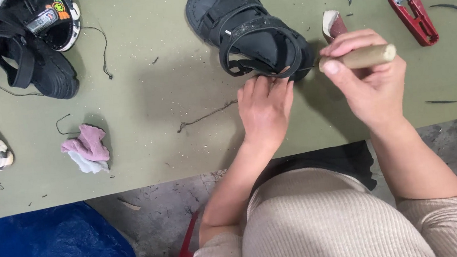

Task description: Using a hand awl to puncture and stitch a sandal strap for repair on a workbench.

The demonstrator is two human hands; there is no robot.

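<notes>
My two hands work on a black sandal on the green table.

My left hand (264, 106) lies flat with fingers together, its tips touching the near end of the black sandal (248, 32). My right hand (363, 80) is closed tight around a tan wooden handle (367, 56). The handle's working end is hidden behind the sandal, so I cannot tell what tool it is. The sandal lies long-ways from up-left to down-right, its near end toward me. Red snips (412, 8) sit well apart on the right. A pink rag (87, 148) lies to the left. Other shoes (26, 44) are cut off at the edge of the table (155, 96).
</notes>
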